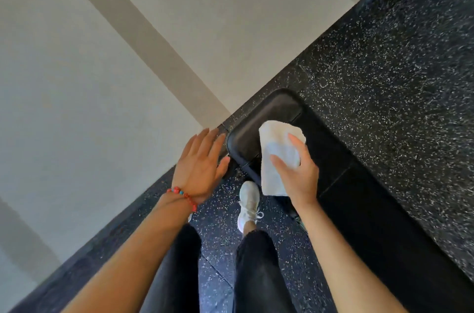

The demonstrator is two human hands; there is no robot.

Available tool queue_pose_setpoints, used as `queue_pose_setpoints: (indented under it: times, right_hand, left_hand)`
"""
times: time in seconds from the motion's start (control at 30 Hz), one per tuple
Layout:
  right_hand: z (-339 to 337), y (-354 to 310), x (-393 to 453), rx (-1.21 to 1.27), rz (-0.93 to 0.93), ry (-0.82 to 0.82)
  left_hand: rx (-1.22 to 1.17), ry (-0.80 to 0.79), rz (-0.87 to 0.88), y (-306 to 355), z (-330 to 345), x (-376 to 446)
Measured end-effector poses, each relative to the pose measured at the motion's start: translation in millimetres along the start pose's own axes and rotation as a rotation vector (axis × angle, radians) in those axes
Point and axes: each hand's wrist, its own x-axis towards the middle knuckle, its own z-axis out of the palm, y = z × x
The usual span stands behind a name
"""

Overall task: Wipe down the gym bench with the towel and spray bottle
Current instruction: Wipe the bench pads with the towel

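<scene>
The black padded gym bench [266, 118] runs from the centre toward the lower right, its rounded end close to the wall. My right hand [297, 171] holds a white towel [275, 156] above the bench end, thumb and fingers curled round the cloth. My left hand [201, 161] hovers with straight, spread fingers just left of the bench end, holding nothing; a red bead bracelet sits on its wrist. No spray bottle is in view.
A beige wall [115, 56] with darker vertical stripes fills the left and top. Black speckled rubber flooring [384, 69] lies around the bench. My legs in dark trousers and a white sneaker [248, 203] stand beside the bench.
</scene>
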Motion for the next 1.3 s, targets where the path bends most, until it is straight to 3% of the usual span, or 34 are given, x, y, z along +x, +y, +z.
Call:
queue_pose_setpoints:
  times: [0.2, 0.33, 0.43, 0.53, 0.7, 0.8, 0.9, 1.0, 1.17, 1.23, 1.3]
  right_hand:
    - [20, 50, 71, -0.203, -0.223, -0.191]
    - [30, 76, 106, -0.610, -0.364, -0.298]
    - [40, 87, 117, -0.740, -0.609, -0.108]
    - [57, 96, 118, -0.819, -0.702, 0.060]
    - [53, 99, 136, -0.881, -0.881, 0.128]
    - [42, 83, 161, -0.813, -0.725, 0.109]
    - [49, 77, 165, -0.718, -0.503, 0.221]
    - [71, 92, 132, -0.723, -0.673, 0.222]
    - [75, 105, 119, -0.774, -0.987, 0.043]
    - [63, 99, 140, -0.794, -0.921, 0.094]
    - [55, 91, 152, -0.737, -0.684, 0.192]
  left_hand:
    - [-0.051, 0.028, -0.134, 6, 92, 14]
    - [-0.042, 0.046, -0.174, -1, 144, 22]
    - [-0.052, 0.103, -0.179, -3, 166, 29]
    - [-0.074, 0.164, -0.166, -4, 180, 35]
    - [-0.098, 0.206, -0.161, -5, 185, 35]
    - [-0.077, 0.205, -0.147, -8, 183, 35]
    - [-0.071, 0.200, -0.126, -11, 181, 36]
    - [-0.084, 0.199, -0.100, -14, 180, 35]
    - [-0.082, 0.197, -0.028, -23, 174, 33]
    - [-0.050, 0.187, -0.007, -23, 170, 34]
    - [-0.024, 0.178, 0.007, -23, 167, 36]
